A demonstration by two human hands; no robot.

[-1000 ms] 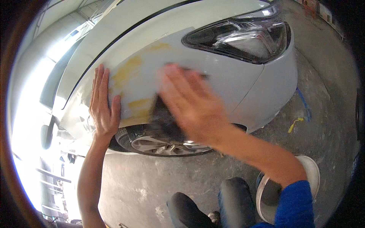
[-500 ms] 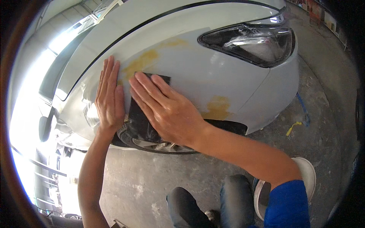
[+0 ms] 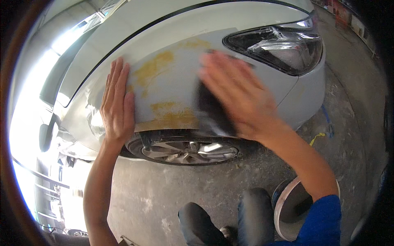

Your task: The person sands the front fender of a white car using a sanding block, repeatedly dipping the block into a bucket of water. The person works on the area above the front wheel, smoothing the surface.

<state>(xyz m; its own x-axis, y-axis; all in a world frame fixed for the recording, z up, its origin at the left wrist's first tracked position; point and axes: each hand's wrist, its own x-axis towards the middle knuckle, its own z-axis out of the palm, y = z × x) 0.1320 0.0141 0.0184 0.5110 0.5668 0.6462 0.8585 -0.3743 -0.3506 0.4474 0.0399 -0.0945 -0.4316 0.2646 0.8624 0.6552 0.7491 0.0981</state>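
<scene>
My right hand (image 3: pixel 242 100), blurred by motion, presses a black sheet of sandpaper (image 3: pixel 211 110) against the grey-primed front fender (image 3: pixel 182 78) of a pale car. Its fingers lie extended over the sheet, which shows along their left side and below the palm. My left hand (image 3: pixel 118 102) rests flat on the fender farther left, fingers straight and side by side, with nothing in it. Between the hands, mustard-yellow filler patches (image 3: pixel 158 67) show on the grey surface, the lower one along the wheel-arch edge.
A clouded headlight (image 3: pixel 287 49) sits beyond my right hand. Under the arch is the alloy wheel (image 3: pixel 188 153). A round bucket (image 3: pixel 283 209) stands beside my right knee, partly behind my blue sleeve. Blue and yellow strips (image 3: pixel 318 137) lie on the concrete floor at right.
My right hand has slid to the right with the black sandpaper, uncovering the lower yellow patch and the wheel. My left hand stays in about the same place.
</scene>
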